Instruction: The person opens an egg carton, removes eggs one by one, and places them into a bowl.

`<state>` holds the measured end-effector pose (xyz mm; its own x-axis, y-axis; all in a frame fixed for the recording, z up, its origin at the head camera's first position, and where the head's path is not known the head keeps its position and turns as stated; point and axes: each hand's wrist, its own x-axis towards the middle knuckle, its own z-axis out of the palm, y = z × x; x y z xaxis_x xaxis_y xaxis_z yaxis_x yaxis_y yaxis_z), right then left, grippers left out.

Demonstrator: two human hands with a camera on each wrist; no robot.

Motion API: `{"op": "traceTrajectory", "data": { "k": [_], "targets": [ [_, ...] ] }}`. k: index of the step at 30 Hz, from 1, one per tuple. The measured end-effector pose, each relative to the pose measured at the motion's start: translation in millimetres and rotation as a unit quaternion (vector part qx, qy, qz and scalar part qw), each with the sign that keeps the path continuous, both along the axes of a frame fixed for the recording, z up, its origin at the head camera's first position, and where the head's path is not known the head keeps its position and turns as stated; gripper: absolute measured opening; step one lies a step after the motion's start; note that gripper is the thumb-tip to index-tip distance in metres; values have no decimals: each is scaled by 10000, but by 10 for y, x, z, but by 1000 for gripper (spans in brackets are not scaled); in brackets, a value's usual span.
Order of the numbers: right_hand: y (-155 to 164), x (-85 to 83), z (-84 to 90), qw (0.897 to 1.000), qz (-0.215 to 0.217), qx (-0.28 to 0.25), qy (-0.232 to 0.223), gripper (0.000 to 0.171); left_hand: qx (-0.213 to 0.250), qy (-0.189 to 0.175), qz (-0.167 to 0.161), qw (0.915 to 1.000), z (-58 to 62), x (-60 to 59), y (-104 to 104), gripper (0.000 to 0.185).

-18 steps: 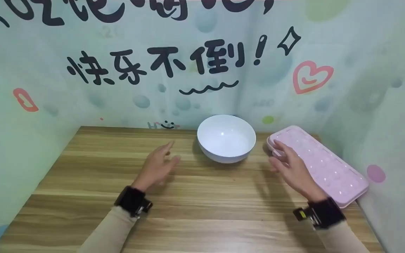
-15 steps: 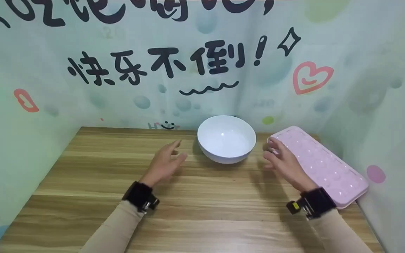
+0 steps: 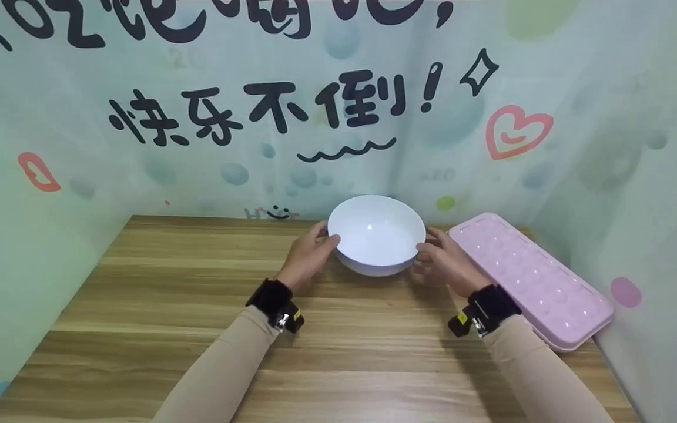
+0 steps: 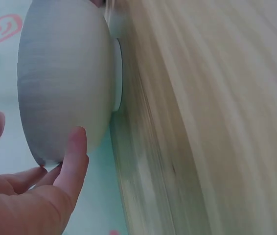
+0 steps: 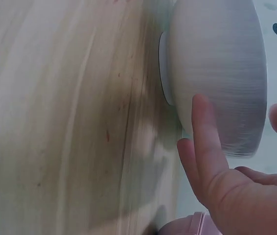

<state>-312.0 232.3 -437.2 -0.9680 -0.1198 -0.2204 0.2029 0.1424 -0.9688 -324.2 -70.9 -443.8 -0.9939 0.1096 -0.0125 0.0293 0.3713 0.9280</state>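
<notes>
A white bowl (image 3: 376,232) stands upright on the wooden table, close to the back wall. My left hand (image 3: 309,252) is at its left side, fingers (image 4: 75,152) reaching along the outer wall and the thumb apart, above the rim. On the opposite side, my right hand (image 3: 447,261) lies against the bowl in the same way; its fingers (image 5: 208,132) are extended along the wall and its thumb shows clear of the rim. In both wrist views the bowl's foot is down by the tabletop. The fingers' far parts are partly hidden behind the bowl.
A pink lidded case (image 3: 538,282) with a bumpy top lies slanted on the table (image 3: 197,329) at the right, just beside my right hand and forearm. The printed wall cloth (image 3: 227,188) closes off the back and both sides.
Both hands have moved inward and forward, from apart on either side to the bowl's two sides. The right hand has left the front of the pink case. The bowl has not visibly moved.
</notes>
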Motion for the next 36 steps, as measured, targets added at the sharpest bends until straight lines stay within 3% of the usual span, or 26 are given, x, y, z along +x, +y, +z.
{"op": "traceTrajectory", "data": {
  "k": [6,14,25,36],
  "targets": [
    [-20,-22,-18,9997,121,34,204,74,-140,361,26,9992,-19,-75,71,62],
    [-48,0,-31,9994,231,-4,257,71,-221,576,-124,9980,-3,-31,-1,62],
    [-219,71,4,9989,444,-88,114,71,-405,571,-210,9973,19,100,-213,61],
    [-572,172,3,9975,577,186,370,61,-537,657,-184,9962,5,310,-623,58]
  ]
}}
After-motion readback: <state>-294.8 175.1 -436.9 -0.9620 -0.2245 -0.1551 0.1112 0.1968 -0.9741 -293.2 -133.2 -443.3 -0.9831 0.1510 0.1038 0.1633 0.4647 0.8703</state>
